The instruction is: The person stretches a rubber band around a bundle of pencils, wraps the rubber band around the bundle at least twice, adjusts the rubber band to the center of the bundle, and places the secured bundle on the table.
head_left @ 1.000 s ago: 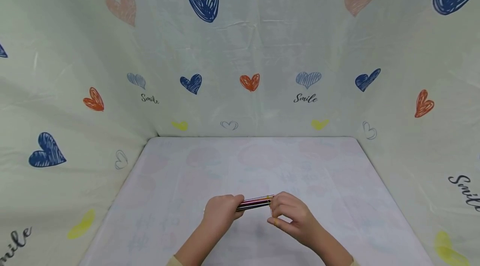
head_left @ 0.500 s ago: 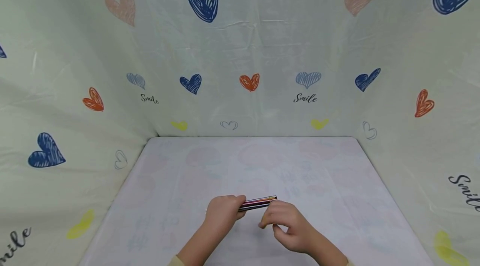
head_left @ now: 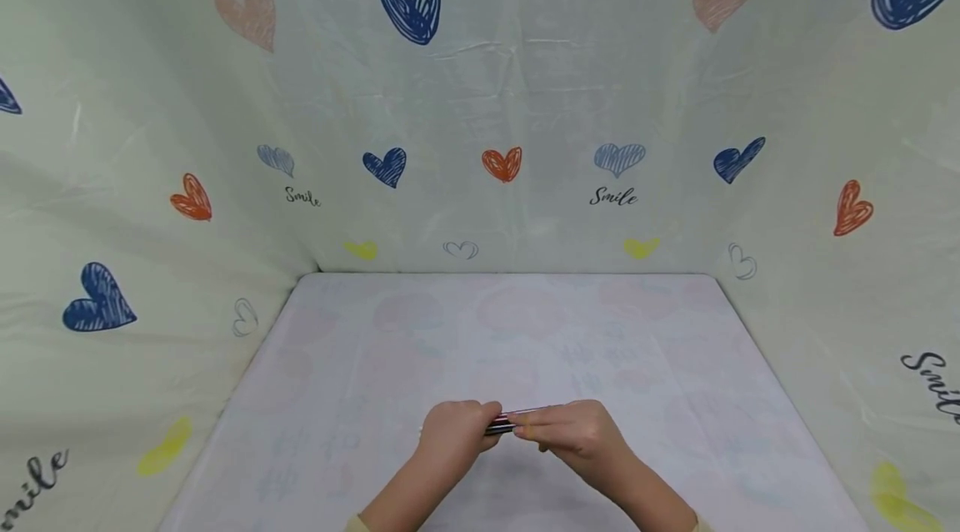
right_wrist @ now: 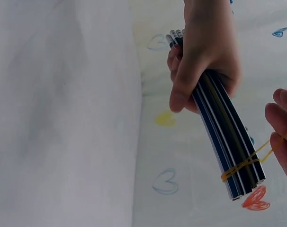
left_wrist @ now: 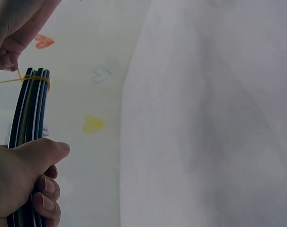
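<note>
My left hand (head_left: 456, 430) grips a bundle of dark striped pencils (right_wrist: 226, 130) around its middle, thumb along the side. The bundle is held up off the table. Near one end, a yellow rubber band (right_wrist: 240, 168) wraps round the pencils. Part of the band is stretched away from them, out to my right hand (head_left: 583, 436), whose fingers hold the pulled loop. In the right wrist view the fingers (right_wrist: 281, 116) of that hand appear only at the right edge. From the head view, my right hand covers the banded end.
A white table (head_left: 495, 323) with a faint pattern lies beneath both hands. Behind it and at both sides hangs a pale sheet (head_left: 547, 82) printed with hearts and the word "Smile".
My right hand dropped below the bundle's end, then rose and now covers that end with its fingers pointing left. The left hand keeps its grip and sits slightly lower and to the right.
</note>
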Motion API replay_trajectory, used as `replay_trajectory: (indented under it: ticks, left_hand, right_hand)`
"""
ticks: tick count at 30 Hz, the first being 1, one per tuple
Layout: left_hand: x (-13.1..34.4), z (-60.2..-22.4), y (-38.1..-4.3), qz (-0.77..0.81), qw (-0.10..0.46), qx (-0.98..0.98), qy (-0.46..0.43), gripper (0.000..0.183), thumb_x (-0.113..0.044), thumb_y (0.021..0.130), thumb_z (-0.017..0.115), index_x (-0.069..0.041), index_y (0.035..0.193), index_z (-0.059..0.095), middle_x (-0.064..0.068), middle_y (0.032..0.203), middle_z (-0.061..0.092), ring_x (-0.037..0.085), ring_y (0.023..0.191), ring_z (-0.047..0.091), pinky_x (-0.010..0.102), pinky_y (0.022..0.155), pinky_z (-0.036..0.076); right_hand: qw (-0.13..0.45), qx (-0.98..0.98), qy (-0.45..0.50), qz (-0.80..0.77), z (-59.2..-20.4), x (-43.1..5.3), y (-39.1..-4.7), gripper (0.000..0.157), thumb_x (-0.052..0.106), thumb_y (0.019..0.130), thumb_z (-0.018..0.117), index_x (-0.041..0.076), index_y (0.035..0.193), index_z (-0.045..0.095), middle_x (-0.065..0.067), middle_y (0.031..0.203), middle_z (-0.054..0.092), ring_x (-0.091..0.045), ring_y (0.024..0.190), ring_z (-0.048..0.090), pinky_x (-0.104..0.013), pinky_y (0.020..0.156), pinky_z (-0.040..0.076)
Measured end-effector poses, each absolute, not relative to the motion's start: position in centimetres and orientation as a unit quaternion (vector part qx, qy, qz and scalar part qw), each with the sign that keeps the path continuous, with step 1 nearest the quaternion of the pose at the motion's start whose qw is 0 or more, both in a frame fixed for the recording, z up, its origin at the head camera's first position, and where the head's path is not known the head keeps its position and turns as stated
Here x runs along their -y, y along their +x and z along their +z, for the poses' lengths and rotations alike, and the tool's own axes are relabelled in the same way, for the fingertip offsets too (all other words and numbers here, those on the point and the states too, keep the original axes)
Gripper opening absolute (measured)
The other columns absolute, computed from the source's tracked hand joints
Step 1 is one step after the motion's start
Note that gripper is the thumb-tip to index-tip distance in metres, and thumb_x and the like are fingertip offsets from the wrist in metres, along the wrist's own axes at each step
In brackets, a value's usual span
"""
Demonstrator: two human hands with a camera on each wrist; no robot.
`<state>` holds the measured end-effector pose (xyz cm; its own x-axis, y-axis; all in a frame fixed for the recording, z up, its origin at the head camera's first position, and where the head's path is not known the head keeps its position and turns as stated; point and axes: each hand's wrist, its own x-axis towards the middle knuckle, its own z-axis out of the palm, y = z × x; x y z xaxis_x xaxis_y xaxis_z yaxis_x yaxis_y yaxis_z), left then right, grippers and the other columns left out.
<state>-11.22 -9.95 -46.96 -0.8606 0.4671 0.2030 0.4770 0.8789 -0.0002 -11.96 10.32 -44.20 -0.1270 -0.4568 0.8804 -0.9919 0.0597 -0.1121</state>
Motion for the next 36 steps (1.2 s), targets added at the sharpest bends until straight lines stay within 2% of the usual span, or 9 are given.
replay_trajectory:
  ticks: [4, 11, 13, 16, 20, 25, 29, 33, 36]
  left_hand:
    - [10.1, -47.0, -11.5, -0.035, 0.122, 0.968, -0.217, 0.031, -0.028, 0.075, 0.080, -0.022, 0.067, 0.051, -0.010, 0.050, 0.043, 0.008, 0.042, 0.034, 0.027, 0.040, 0.029]
    - [10.1, -46.3, -11.6, -0.071, 0.139, 0.969, -0.191, 0.031, -0.026, 0.075, 0.083, -0.021, 0.069, 0.052, -0.011, 0.051, 0.043, 0.006, 0.044, 0.033, 0.025, 0.041, 0.029]
    - [10.0, -46.2, -11.4, -0.084, 0.141, 0.970, -0.182, 0.032, -0.026, 0.075, 0.083, -0.021, 0.069, 0.053, -0.012, 0.051, 0.043, 0.006, 0.044, 0.032, 0.025, 0.041, 0.028]
    - [9.7, -46.1, -11.2, -0.099, 0.156, 0.969, -0.167, 0.031, -0.025, 0.073, 0.084, -0.021, 0.070, 0.053, -0.012, 0.052, 0.044, 0.006, 0.044, 0.032, 0.025, 0.040, 0.027]
    - [9.4, -46.1, -10.8, -0.109, 0.190, 0.965, -0.145, 0.031, -0.023, 0.072, 0.085, -0.021, 0.070, 0.054, -0.010, 0.052, 0.049, 0.006, 0.043, 0.032, 0.024, 0.039, 0.026]
    - [9.3, -46.3, -10.8, -0.112, 0.225, 0.959, -0.129, 0.032, -0.022, 0.069, 0.086, -0.020, 0.069, 0.054, -0.009, 0.053, 0.053, 0.004, 0.042, 0.034, 0.023, 0.038, 0.026]
    - [9.6, -46.4, -10.7, -0.122, 0.248, 0.950, -0.148, 0.035, -0.019, 0.066, 0.087, -0.020, 0.067, 0.052, -0.011, 0.053, 0.053, 0.003, 0.042, 0.032, 0.020, 0.039, 0.025]
    - [10.1, -46.5, -10.9, -0.130, 0.264, 0.935, -0.199, 0.035, -0.017, 0.065, 0.087, -0.020, 0.066, 0.052, -0.013, 0.052, 0.049, 0.002, 0.044, 0.029, 0.018, 0.040, 0.024]
    - [10.7, -46.4, -11.2, -0.115, 0.275, 0.924, -0.239, 0.034, -0.017, 0.064, 0.087, -0.020, 0.067, 0.053, -0.012, 0.051, 0.047, 0.001, 0.043, 0.029, 0.017, 0.039, 0.024]
  right_hand:
    - [0.366, 0.642, 0.517, 0.432, -44.5, -10.1, -11.6, 0.018, 0.017, 0.087, 0.073, 0.000, 0.092, 0.077, -0.012, 0.089, 0.074, -0.018, 0.077, 0.071, -0.023, 0.068, 0.052]
    - [0.407, 0.688, 0.363, 0.480, -45.2, -9.5, -10.1, 0.036, 0.032, 0.082, 0.076, 0.004, 0.104, 0.076, -0.017, 0.105, 0.070, -0.024, 0.089, 0.052, -0.031, 0.081, 0.030]
    - [0.406, 0.696, 0.318, 0.499, -45.6, -9.2, -9.6, 0.040, 0.029, 0.079, 0.078, 0.000, 0.106, 0.074, -0.022, 0.109, 0.068, -0.025, 0.095, 0.051, -0.032, 0.084, 0.027]
    - [0.396, 0.714, 0.241, 0.524, -46.4, -8.7, -8.9, 0.043, 0.014, 0.072, 0.084, -0.004, 0.109, 0.071, -0.025, 0.114, 0.064, -0.027, 0.104, 0.050, -0.029, 0.088, 0.028]
    - [0.344, 0.739, 0.108, 0.569, -46.9, -8.4, -8.4, 0.053, -0.006, 0.067, 0.083, 0.000, 0.118, 0.069, -0.016, 0.121, 0.065, -0.021, 0.111, 0.048, -0.018, 0.085, 0.038]
    - [0.266, 0.756, -0.010, 0.598, -46.3, -8.5, -8.4, 0.044, 0.007, 0.077, 0.081, 0.016, 0.119, 0.071, -0.001, 0.109, 0.068, -0.012, 0.104, 0.053, -0.016, 0.068, 0.046]
    - [0.193, 0.759, -0.044, 0.621, -45.7, -8.8, -8.7, 0.034, 0.017, 0.079, 0.082, 0.017, 0.112, 0.074, 0.003, 0.099, 0.070, -0.010, 0.100, 0.060, -0.021, 0.080, 0.046]
    - [0.139, 0.758, -0.038, 0.636, -45.4, -9.4, -9.1, 0.033, 0.021, 0.078, 0.082, 0.016, 0.110, 0.075, 0.006, 0.101, 0.073, -0.009, 0.102, 0.064, -0.036, 0.096, 0.041]
    - [0.118, 0.766, 0.000, 0.632, -45.5, -9.9, -9.3, 0.034, 0.020, 0.076, 0.083, 0.018, 0.110, 0.075, 0.008, 0.102, 0.073, -0.009, 0.101, 0.065, -0.037, 0.095, 0.040]
